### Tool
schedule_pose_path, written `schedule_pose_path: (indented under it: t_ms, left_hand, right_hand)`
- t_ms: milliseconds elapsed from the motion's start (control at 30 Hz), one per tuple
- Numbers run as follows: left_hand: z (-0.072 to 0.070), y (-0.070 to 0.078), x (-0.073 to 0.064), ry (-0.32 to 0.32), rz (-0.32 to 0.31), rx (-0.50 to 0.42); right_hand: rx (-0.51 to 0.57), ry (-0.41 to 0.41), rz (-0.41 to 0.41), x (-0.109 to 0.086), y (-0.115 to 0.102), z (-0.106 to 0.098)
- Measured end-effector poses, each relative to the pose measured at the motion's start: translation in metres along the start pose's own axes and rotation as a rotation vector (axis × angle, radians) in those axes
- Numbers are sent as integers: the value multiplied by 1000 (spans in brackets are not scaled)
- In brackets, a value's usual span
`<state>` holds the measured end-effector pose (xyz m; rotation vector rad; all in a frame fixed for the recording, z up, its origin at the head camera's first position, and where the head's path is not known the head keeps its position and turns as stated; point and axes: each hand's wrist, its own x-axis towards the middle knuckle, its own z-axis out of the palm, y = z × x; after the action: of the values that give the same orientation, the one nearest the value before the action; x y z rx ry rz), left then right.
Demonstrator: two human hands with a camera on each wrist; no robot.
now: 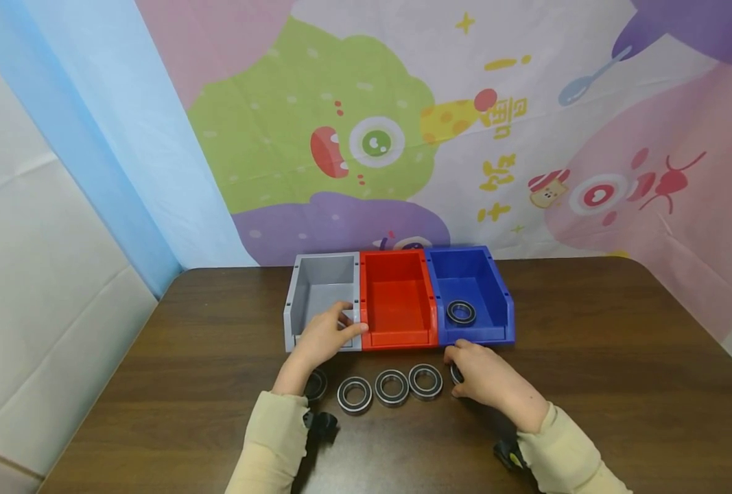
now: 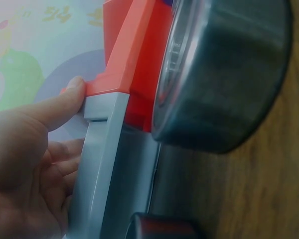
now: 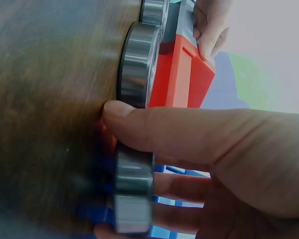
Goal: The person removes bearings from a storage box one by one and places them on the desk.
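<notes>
My left hand (image 1: 325, 336) reaches over the front of the grey bin (image 1: 290, 322). Its thumb rests on the red bin's front corner, and its loosely bent fingers go behind the grey front wall; whether they touch anything inside is hidden. My right hand (image 1: 479, 370) grips a ball bearing (image 3: 134, 191) on the table, just before the blue bin (image 1: 477, 335), thumb on one side and fingers on the other. Another bearing (image 1: 461, 313) lies inside the blue bin. Between the hands lie bearings flat on the wood, including one (image 1: 355, 396) left of centre.
The red bin (image 1: 399, 339) joins the grey and blue ones in a row on the brown table (image 1: 588, 357). A bearing (image 1: 316, 385) is partly covered by the left wrist. Behind the bins hangs a cartoon-printed cloth (image 1: 267, 137). Dark wrist devices (image 1: 324, 425) sit under the sleeves.
</notes>
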<state>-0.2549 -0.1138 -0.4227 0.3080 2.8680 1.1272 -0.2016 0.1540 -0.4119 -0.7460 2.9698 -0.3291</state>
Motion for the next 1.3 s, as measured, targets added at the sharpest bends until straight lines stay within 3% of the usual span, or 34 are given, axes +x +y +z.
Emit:
schedule_pose_path:
  t_ms: [367, 667, 1300]
  left_hand:
    - [0, 2, 0, 1, -7, 9]
    - [0, 1, 0, 1, -3, 8]
    - [-1, 2, -1, 6, 2, 17]
  right_hand:
    - [-6, 18, -23, -1, 1, 0]
    - [-10, -23, 21, 2, 0, 0]
    - [24, -48, 21, 1, -3, 0]
